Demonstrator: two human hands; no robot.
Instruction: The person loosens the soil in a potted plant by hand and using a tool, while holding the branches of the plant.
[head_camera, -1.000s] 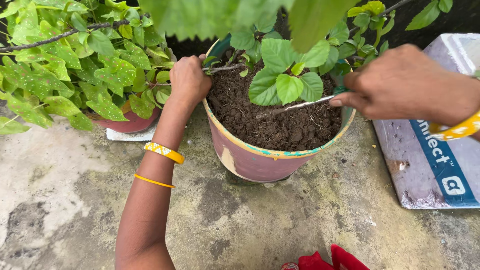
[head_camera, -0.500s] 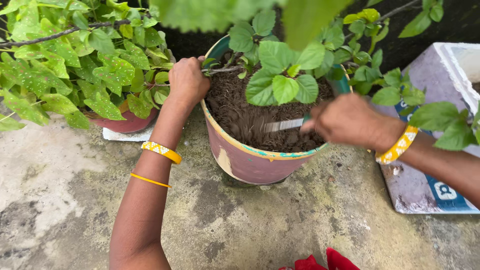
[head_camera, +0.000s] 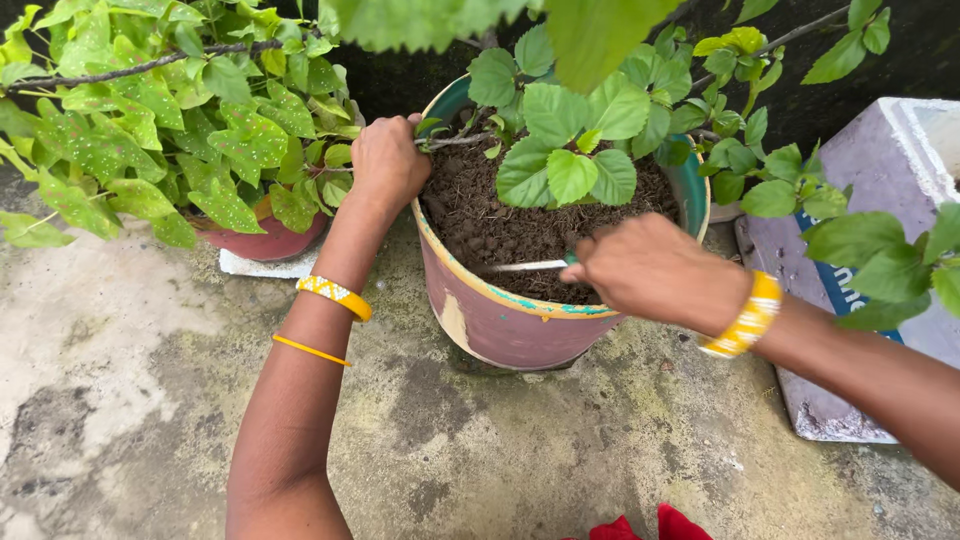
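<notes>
Left hand (head_camera: 388, 160) was clamped in a fist on the pot (head_camera: 500, 322) rim, fingers curled around a thin woody stem (head_camera: 455, 140) where it ran out over the edge. Right hand (head_camera: 650, 270) was closed too, wrapped around the green handle of a slim metal tool (head_camera: 520, 266), whose pale blade lay almost flat across the soil (head_camera: 500, 225), tip pointing left near the front rim. That tool sat low in the pot, just inside the near wall, with the plant (head_camera: 570, 140) standing leafy behind it.

Yellow bangles on both wrists. A second pot (head_camera: 262, 240) with speckled leaves stood just beside the left hand, a white box (head_camera: 900, 160) sat off to the right, and stained concrete (head_camera: 150, 350) lay underneath.

The work looked like loosening the top soil, and doing it well would call for a shallow angle. With the blade this flat, short strokes along the rim would probably lift the crust without biting deep. The risk, as I judged it, was the roots: the main stem rose near the middle, so the tip ought to stay toward the outer ring. The left fist's hold on the branch seemed sensible, since it kept foliage off the blade's path, but a hard tug could snap such a thin stem. A firm, not crushing, hold would serve. Soil sat close to the brim, so brisk flicks might spill it over the front.
</notes>
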